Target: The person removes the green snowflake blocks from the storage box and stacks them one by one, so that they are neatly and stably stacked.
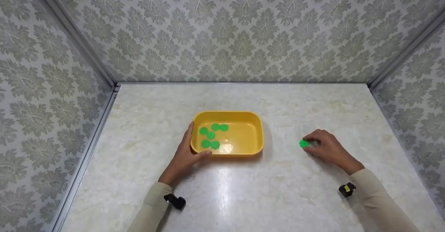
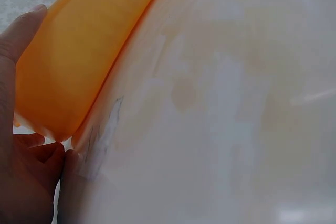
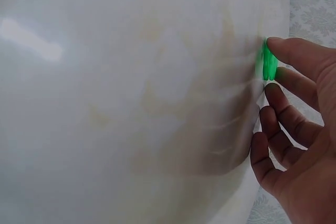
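Yellow tray on bench, long axis left-to-right; left hand clamped on its left end. Right hand pinches green disc, flat, right of tray. More discs inside.

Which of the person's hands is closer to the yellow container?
Left. The left hand grips the yellow container at its left end; the right hand is well apart, off to its right, pinching a green piece.

Smooth plastic tray, glossy tabletop, matt cloth sleeve
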Demonstrator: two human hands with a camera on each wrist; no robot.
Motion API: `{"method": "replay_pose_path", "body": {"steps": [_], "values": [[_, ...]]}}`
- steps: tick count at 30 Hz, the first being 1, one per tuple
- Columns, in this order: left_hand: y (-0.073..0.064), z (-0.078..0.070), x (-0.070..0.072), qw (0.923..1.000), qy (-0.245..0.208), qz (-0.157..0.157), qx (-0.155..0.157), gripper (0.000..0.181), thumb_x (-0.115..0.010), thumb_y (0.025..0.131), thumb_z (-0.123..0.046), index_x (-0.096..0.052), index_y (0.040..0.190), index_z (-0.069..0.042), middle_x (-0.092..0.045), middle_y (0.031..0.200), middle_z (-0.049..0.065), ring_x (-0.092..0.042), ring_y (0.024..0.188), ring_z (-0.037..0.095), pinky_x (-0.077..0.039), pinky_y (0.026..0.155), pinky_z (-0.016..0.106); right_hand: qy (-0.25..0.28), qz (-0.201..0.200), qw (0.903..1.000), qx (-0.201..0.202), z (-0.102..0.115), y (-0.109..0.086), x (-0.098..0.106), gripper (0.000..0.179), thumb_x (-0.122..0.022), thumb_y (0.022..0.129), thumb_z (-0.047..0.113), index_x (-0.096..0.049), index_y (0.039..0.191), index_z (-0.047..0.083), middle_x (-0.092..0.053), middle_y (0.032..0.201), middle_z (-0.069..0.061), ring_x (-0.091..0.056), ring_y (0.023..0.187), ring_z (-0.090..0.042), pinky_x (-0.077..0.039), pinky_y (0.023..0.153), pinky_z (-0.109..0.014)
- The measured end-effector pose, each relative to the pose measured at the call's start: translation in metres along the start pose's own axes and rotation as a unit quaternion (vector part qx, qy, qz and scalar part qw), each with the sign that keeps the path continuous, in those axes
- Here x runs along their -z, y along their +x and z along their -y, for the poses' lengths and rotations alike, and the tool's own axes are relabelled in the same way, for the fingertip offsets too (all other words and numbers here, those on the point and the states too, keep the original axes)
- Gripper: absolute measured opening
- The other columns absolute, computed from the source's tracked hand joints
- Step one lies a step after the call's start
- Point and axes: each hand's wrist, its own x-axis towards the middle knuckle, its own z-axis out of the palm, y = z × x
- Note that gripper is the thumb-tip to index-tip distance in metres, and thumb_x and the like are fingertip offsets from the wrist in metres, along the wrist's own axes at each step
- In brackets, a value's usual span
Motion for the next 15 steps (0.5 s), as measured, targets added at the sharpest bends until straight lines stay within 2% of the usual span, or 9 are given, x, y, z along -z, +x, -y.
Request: {"method": "replay_pose_path", "body": {"steps": [6,15], "values": [[0.0007,0.0002,0.0004,1.0,0.007,0.0,-0.006,0.124,-0.093,0.092,-0.034,-0.005,0.179,-0.027,-0.014,0.184,0.004,-0.019,0.168,0.027,-0.018,0.134,0.055,0.014,0.0,0.9999,0.009,-0.0005,-0.0002,0.002,0.032,-0.088,0.096,0.015,-0.081,0.126,0.006,-0.074,0.114,-0.005,-0.064,0.109,-0.028,-0.051,0.091,-0.036],[0.0011,0.0008,0.0002,0.9999,0.011,0.0,-0.003,0.124,-0.092,0.092,-0.036,-0.005,0.179,-0.027,-0.014,0.184,0.004,-0.016,0.168,0.026,-0.016,0.134,0.055,0.018,0.016,0.9996,-0.011,-0.0012,0.0016,0.0033,0.032,-0.088,0.097,0.016,-0.081,0.127,0.008,-0.073,0.114,-0.004,-0.063,0.107,-0.025,-0.049,0.088,-0.032]]}}
